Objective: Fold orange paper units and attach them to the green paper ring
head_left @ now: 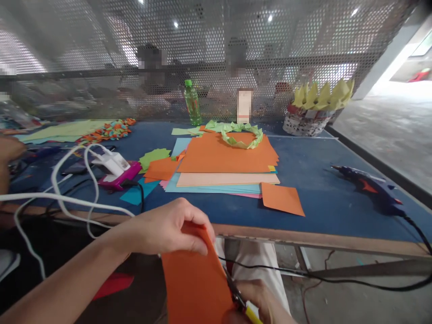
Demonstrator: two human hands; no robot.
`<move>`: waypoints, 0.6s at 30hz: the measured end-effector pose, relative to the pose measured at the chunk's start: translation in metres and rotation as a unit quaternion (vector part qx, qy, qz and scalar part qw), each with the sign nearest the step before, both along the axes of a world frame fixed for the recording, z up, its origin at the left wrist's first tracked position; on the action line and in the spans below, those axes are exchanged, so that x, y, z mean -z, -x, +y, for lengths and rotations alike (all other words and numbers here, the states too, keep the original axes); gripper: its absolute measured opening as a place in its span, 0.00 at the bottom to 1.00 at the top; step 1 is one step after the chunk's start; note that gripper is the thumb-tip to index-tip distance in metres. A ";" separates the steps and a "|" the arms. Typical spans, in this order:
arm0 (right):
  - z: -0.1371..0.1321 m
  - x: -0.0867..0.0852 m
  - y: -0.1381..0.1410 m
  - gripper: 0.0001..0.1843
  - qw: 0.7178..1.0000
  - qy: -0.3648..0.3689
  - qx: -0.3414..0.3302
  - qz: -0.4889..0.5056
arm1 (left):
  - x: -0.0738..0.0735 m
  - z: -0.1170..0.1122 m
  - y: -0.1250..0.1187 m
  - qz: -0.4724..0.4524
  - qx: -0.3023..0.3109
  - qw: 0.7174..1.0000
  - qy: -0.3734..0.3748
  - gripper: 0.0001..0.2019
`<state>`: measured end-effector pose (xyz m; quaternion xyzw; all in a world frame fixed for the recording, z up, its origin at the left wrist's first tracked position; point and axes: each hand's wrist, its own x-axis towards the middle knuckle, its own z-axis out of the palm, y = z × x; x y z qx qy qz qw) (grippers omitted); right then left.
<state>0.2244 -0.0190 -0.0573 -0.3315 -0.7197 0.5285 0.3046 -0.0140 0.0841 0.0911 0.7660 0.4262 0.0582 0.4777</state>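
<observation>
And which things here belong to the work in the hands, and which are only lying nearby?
In the work:
orange paper, held by the left hand
scissors, in the right hand, blades at the paper's edge

Seemingly just nearby:
glue gun
green bottle
purple power strip
pale green paper ring

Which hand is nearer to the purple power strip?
Left. The left hand is right of the power strip, closer to the camera; the right hand, on the scissors, lies farther right and lower.
</observation>
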 end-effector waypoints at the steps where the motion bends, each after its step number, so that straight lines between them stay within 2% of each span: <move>1: 0.000 0.000 0.000 0.17 1.000 -0.007 -0.008 -0.006 | 0.002 0.003 0.003 0.006 0.019 0.999 0.032 0.07; 5: 0.007 0.003 0.004 0.27 0.998 -0.023 -0.056 0.007 | 0.004 0.005 0.008 0.017 0.009 0.998 0.063 0.10; 9: 0.012 -0.004 0.004 0.38 0.997 -0.046 -0.056 0.019 | 0.004 0.001 0.006 0.007 -0.009 0.994 0.111 0.12; 12: 0.009 -0.020 0.001 0.35 0.998 -0.033 -0.041 0.024 | 0.006 0.000 0.006 -0.021 -0.023 0.990 0.135 0.12; 15: 0.003 -0.037 -0.002 0.28 1.000 0.011 0.016 0.006 | 0.008 0.000 0.007 -0.043 -0.033 0.987 0.154 0.10; 18: -0.002 -0.043 -0.003 0.27 0.998 0.041 0.041 0.016 | 0.008 -0.002 0.008 -0.040 -0.053 0.982 0.178 0.08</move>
